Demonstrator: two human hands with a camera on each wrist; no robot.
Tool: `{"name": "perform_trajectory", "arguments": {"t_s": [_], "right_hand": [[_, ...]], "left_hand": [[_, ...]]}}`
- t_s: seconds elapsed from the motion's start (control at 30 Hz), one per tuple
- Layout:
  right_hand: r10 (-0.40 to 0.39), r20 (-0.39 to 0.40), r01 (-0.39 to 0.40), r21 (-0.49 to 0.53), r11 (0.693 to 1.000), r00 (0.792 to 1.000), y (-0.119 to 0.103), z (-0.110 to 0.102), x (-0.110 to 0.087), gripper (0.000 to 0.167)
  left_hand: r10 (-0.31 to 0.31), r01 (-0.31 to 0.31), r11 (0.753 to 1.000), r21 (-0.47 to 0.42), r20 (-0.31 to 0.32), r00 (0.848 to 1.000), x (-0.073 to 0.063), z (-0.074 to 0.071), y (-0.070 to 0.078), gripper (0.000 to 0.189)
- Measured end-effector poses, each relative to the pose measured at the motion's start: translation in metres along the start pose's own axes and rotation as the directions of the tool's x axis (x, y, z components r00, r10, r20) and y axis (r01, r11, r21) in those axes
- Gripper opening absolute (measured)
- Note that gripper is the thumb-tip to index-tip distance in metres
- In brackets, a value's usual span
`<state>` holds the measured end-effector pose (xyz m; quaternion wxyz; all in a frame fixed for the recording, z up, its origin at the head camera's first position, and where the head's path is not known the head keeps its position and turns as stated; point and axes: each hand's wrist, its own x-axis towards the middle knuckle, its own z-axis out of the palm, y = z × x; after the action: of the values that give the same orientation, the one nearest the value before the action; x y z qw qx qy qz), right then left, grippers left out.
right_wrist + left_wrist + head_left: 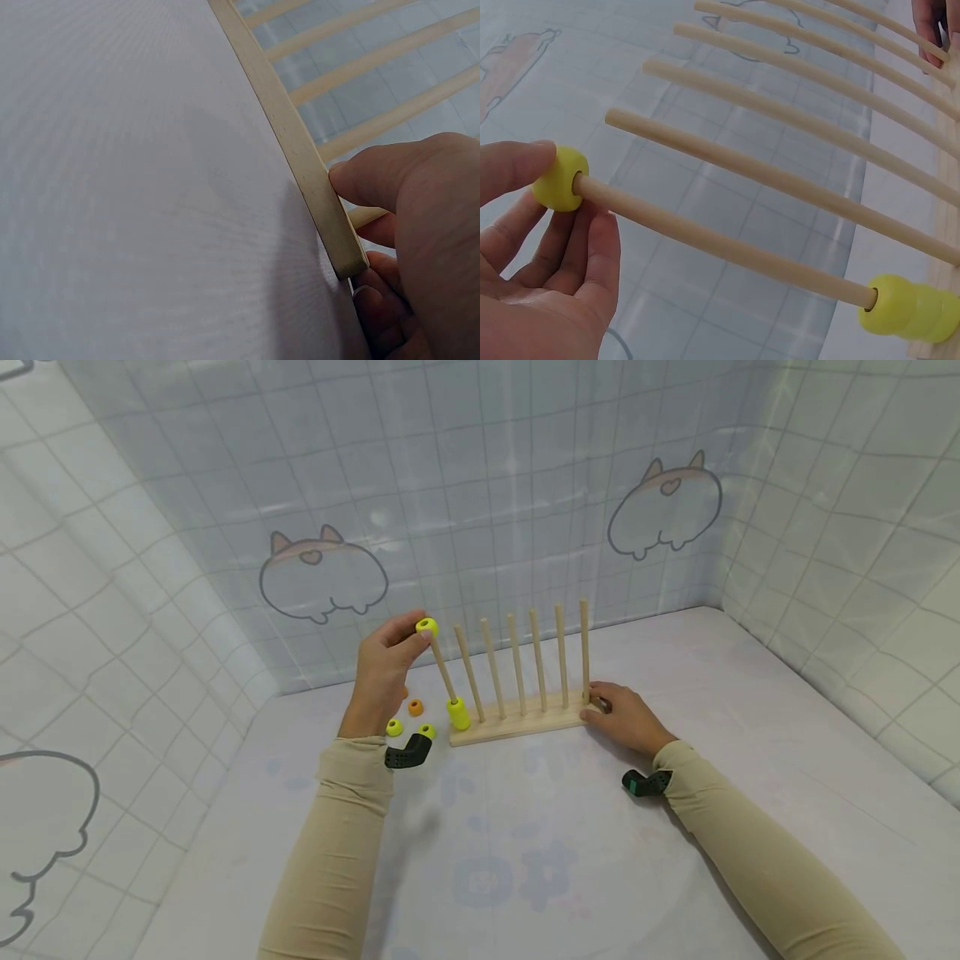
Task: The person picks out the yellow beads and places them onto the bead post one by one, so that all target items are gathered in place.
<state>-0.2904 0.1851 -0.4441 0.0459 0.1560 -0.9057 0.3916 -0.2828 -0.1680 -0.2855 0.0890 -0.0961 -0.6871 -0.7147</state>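
Observation:
A wooden rack with a row of upright pegs (537,660) rising from a flat base (517,725) stands on the table. My left hand (381,670) pinches a yellow bead (561,187) between thumb and fingers. That bead sits around the top end of the leftmost peg (727,244). Stacked yellow beads (458,715) encircle the same peg at its bottom. At the opposite end, my right hand (628,720) grips the base, thumb on the near edge and fingers behind. The other pegs are bare.
Loose on the table left of the rack lie two yellow beads, one farther left (394,727), and an orange bead (416,707). Another orange one is partly hidden by the left hand. A tiled-pattern backdrop (480,485) rises behind and on both sides.

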Motion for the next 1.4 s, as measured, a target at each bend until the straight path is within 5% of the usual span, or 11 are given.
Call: {"name": "perform_trajectory", "arguments": {"t_s": [0.77,1.4], "right_hand": [[0.009,-0.001,-0.009,0.007,1.0,1.0,-0.001,0.0,0.001,0.049],[0.01,0.007,-0.01,0.023,1.0,1.0,-0.002,-0.002,0.001,0.049]], "left_hand": [[0.026,-0.026,1.0,-0.002,0.02,0.999,-0.003,-0.007,-0.001,0.038],[-0.106,0.108,0.994,0.027,-0.077,0.991,-0.04,-0.047,-0.041,0.043]]}}
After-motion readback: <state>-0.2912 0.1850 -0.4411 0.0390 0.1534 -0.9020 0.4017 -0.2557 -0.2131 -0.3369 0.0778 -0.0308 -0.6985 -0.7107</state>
